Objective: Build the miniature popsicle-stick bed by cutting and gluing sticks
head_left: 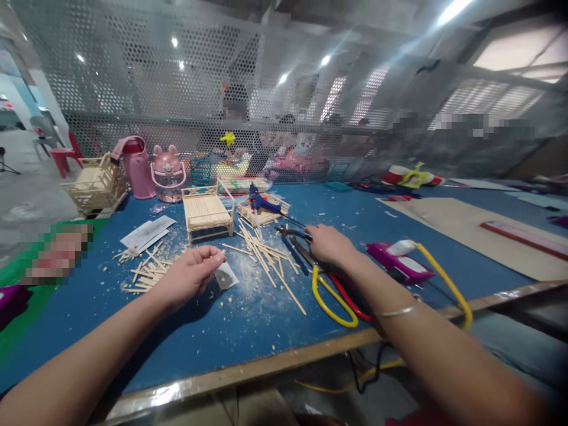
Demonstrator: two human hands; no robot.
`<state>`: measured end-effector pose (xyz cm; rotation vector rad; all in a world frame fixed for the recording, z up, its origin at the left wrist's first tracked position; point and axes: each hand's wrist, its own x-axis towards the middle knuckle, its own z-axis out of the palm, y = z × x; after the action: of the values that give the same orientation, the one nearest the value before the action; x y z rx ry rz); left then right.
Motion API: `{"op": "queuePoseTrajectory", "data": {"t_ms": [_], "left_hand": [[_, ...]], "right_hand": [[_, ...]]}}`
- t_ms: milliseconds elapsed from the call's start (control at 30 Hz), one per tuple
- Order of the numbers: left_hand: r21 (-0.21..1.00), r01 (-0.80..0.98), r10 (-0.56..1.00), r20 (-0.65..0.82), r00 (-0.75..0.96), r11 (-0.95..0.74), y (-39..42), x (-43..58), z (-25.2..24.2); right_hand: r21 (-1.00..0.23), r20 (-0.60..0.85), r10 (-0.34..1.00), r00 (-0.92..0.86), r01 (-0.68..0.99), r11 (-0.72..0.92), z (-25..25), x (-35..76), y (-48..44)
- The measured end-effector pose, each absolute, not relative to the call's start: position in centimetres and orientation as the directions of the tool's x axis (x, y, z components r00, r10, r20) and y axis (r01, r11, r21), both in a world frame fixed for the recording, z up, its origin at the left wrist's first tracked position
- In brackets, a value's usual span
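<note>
My left hand (193, 275) is raised over the near table with thumb and forefinger pinched together. A small pale bit, like a stick end, shows at the fingertips. Below them lies a small white packet with a grey patch (227, 276). My right hand (331, 244) has its fingers curled at dark pliers (287, 231), whose jaws point left; the grip is partly hidden. Under that wrist lie scissors with a yellow handle (333, 303) and a red handle (348, 297). Thin wooden sticks (270, 257) lie between the hands, and short cut sticks (151, 271) lie left.
A small stick-built bed frame (208, 213) stands behind my left hand. A blue glue gun (261, 202) rests on another stick frame (246, 216). A purple-and-white device (399, 263) with a yellow cord is at right. Behind are a pink bottle (138, 171) and a perforated metal screen (177, 89).
</note>
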<state>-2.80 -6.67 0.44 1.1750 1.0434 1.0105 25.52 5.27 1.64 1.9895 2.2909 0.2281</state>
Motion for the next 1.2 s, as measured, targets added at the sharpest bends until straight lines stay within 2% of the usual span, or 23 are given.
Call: {"op": "queuePoseTrajectory", "data": {"t_ms": [167,300,400,500,567,667,733,833,1000,1133,1200], "left_hand": [[0.953,-0.210,0.954,-0.163,0.250,0.218,-6.9,-2.8,1.0],[0.927,-0.266,0.957,-0.216,0.196,0.264,-6.7,-2.8,1.0],[0.920,-0.271,0.956,-0.249,0.158,0.284,-6.3,-2.9,0.9],[0.891,-0.265,0.927,-0.333,0.171,0.369,-6.2,-2.8,0.9],[0.886,-0.232,0.912,-0.364,0.187,0.401,-6.4,-2.6,0.9],[0.907,-0.167,0.912,-0.348,0.220,0.386,-6.7,-2.2,0.9],[0.922,-0.116,0.913,-0.337,0.228,0.369,-6.8,-1.9,0.6],[0.943,-0.013,0.920,-0.321,0.227,0.332,-6.9,-1.8,0.2],[0.946,0.189,0.945,-0.294,0.147,0.265,-6.1,-3.3,2.9],[0.963,0.149,0.975,-0.220,-0.032,0.222,-2.3,-5.7,7.5],[0.949,0.217,0.974,-0.218,-0.063,0.227,0.7,-6.8,8.7]], "right_hand": [[0.191,-0.024,0.985,-0.171,0.966,0.172,1.2,25.7,7.5],[0.166,-0.008,0.974,-0.227,0.960,0.225,0.8,25.5,7.8],[0.149,0.033,0.969,-0.245,0.960,0.237,1.1,25.1,7.3],[0.093,0.149,0.948,-0.282,0.958,0.271,2.3,23.3,5.7],[-0.100,0.239,0.878,-0.414,0.889,0.447,3.3,21.3,3.8],[-0.385,0.192,0.675,-0.712,0.578,0.719,3.9,17.7,0.9],[-0.455,0.216,0.505,-0.835,0.372,0.809,3.5,15.8,-0.4],[-0.440,0.314,0.414,-0.854,0.256,0.861,2.1,14.3,-1.0],[-0.425,0.479,0.511,-0.714,0.321,0.846,0.8,14.6,-0.8],[-0.453,0.494,0.512,-0.702,0.295,0.841,1.1,15.1,-1.3],[-0.471,0.464,0.500,-0.732,0.274,0.838,1.2,15.3,-1.5]]}}
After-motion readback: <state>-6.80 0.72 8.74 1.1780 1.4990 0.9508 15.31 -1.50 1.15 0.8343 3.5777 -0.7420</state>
